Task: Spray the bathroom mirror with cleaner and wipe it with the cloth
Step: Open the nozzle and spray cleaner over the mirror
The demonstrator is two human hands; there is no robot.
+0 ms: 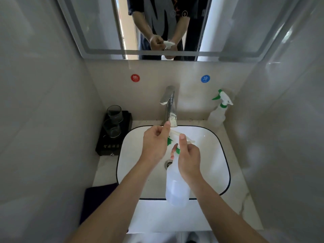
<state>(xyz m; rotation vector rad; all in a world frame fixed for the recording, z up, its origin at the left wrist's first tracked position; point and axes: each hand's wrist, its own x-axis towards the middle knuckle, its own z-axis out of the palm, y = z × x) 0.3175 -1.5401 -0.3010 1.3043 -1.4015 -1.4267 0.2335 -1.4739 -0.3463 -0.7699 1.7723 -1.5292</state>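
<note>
Head view: right hand holds the spray bottle by its neck over the sink; left hand pinches the nozzle, probably to twist it open.

Soft, even daylight fills the small washroom, brightest on the white basin, where shadows are faint and blurred. Pale glare streaks the glossy wall panels on the right, and a bright vertical strip of light shows in the mirror. The wide-angle lens bends straight edges outward — walls and mirror frame lean — and the corners look soft and slightly smeared.
</note>
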